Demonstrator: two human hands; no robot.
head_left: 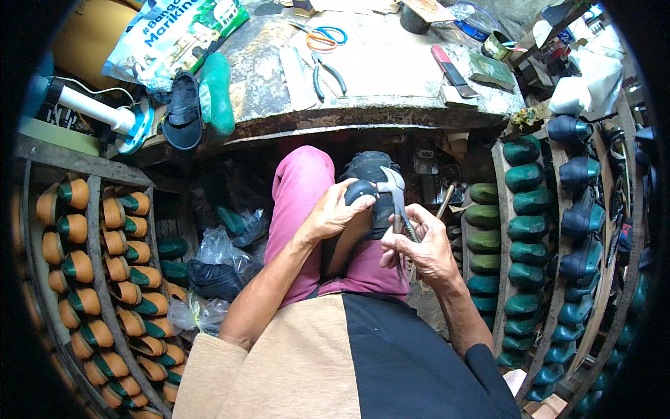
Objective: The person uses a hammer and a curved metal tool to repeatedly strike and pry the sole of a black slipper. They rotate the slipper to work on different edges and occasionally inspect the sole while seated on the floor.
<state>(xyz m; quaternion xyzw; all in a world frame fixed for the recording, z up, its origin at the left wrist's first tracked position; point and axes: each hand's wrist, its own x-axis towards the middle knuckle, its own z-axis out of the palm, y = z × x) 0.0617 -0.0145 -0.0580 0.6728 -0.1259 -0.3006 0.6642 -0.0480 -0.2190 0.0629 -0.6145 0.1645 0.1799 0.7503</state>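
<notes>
Person seated, pink-trousered leg (300, 209) raised toward the counter (391, 70), and a dark shoe (366, 188) resting on that knee, just below the counter's front edge. Left hand (335, 216) grips the near end of the shoe, fingers (352, 202) wrapped and clenched over its rounded dark toe part. Right hand (422, 248) sits just right of the shoe, fingers closed around the handle of a metal hammer (393, 188); the shiny head is up against the shoe's right side, touching or nearly, can't tell which. On the counter above the shoe: pliers (326, 75) with dark handles, scissors (324, 35) with orange and blue loops beyond them, a red-handled knife (447, 66) to the right. At the counter's left end, a black sandal (183, 112) lies beside a green shoe last (218, 94), printed bag (174, 31) behind them. Left of the knee, racks of orange-and-green lasts (98, 265); right of it, columns of green lasts (520, 230) and dark blue ones (576, 216). Clear plastic bags (216, 258) on the floor under the counter, left of the leg.
</notes>
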